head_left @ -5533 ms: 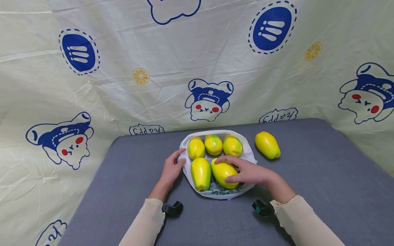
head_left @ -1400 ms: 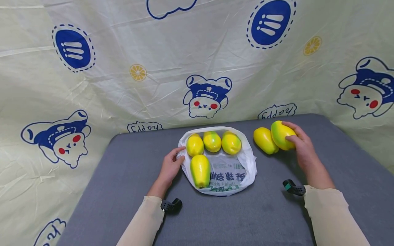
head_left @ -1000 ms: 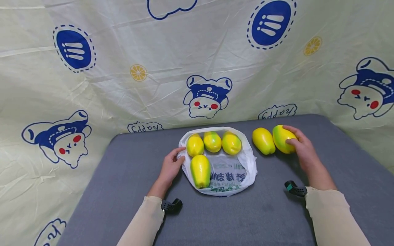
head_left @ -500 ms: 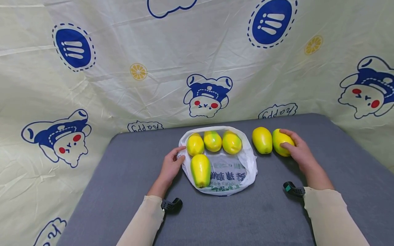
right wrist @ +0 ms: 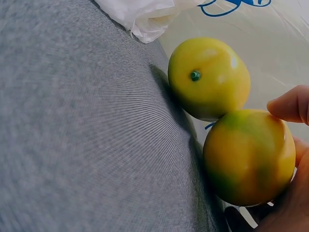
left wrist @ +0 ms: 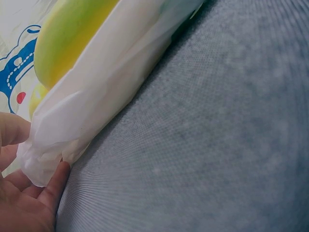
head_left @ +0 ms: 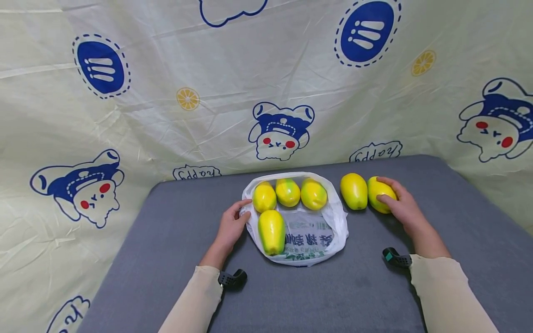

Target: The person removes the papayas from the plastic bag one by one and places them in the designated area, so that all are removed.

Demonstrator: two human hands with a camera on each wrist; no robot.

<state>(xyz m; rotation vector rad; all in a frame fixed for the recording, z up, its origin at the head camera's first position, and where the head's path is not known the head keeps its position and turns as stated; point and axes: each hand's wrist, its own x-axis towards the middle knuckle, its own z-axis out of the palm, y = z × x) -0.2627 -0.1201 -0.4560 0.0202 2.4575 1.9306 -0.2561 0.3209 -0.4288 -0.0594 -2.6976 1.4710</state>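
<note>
My left hand (head_left: 230, 226) pinches the left rim of a white plastic bag (head_left: 339, 226), whose mouth is spread wide on the table. In the left wrist view the bag's edge (left wrist: 87, 101) lies between thumb and fingers. Inside the bag sit several yellow-green papayas, three along the back and one papaya (head_left: 271, 232) at the front left. My right hand (head_left: 403, 206) grips a papaya (head_left: 379, 194) on the table right of the bag, thumb on its near side. Beside it on the left lies another papaya (head_left: 354, 191); the two touch in the right wrist view.
The grey cloth-covered table (head_left: 316, 300) reaches back to a pale curtain (head_left: 225, 129) printed with blue bears. A dark band (head_left: 233, 280) is strapped on my left wrist, and another band (head_left: 397, 257) on my right.
My right hand has taken a papaya from the bag's front right and set it down beside the one outside, which has turned more upright. The left hand keeps its hold.
</note>
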